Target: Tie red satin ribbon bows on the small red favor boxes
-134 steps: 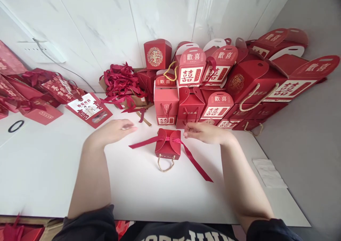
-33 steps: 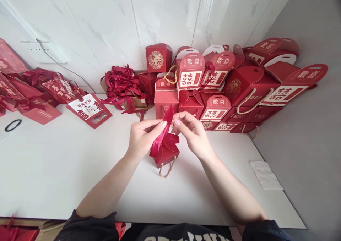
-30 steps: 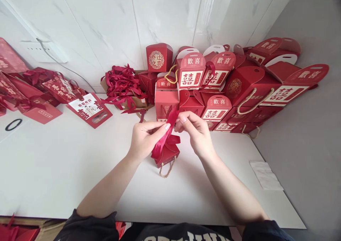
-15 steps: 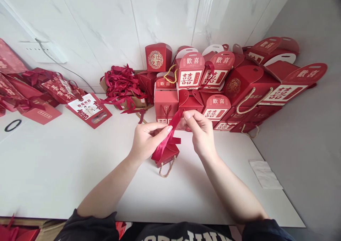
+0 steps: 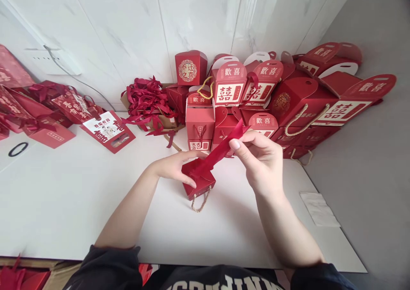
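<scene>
A small red gift box (image 5: pixel 202 184) stands on the white table (image 5: pixel 112 213) in front of me. Its twisted cream rope handle (image 5: pixel 199 209) hangs down on the near side. My left hand (image 5: pixel 171 167) wraps round the box from the left, thumb on its near top edge; the other fingertips are partly hidden behind the ribbon. A wide dark-red ribbon (image 5: pixel 221 150) runs from the top of the box up to the right. Between thumb and fingers, my right hand (image 5: pixel 265 162) pinches the ribbon's upper end, raised above the table.
Several stacked red gift boxes (image 5: pixel 230 85) stand against the tiled wall. Left of them, a cardboard box (image 5: pixel 145 120) holds a heap of red ribbons (image 5: pixel 145 98). More red bags and boxes (image 5: pixel 48 130) lie far left. A white tissue (image 5: pixel 318 209) lies at the right edge.
My left hand has let go of the ribbon and moved down onto the box. My right hand has drawn the ribbon's end to the right, stretching it out.
</scene>
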Motion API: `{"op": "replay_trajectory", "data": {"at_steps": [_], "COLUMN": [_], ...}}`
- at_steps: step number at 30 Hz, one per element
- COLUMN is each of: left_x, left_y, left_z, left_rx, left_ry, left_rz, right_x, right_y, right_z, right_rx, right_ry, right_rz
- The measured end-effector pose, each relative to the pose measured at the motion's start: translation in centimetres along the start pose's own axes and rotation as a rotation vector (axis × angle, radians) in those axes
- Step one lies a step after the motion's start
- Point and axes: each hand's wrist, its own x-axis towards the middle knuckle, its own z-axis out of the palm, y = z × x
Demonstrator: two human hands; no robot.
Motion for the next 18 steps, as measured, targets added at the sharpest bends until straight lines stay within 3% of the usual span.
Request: {"op": "replay_trajectory", "data": {"at_steps": [4,10,18], "left_x": [1.1,2.1,3.4], "left_y": [-1.7,-3.2,-4.1], "left_z": [0.8,2.8,4.2], "left_rx": [-0.098,-0.347,-0.250], "left_ry": [-0.041,0.048,0.156], "left_rz": [-0.007,0.007,0.135], "right_x": [0.4,1.1,1.0], "right_y": [0.0,0.3,-1.1], "right_z": [-1.0,-1.9,-1.4], "right_rx": [-0.084,-0.154,-0.143], "right_ry": [0.117,0.198,0.156], "right_rz": [-0.128,-0.219,-0.242]}}
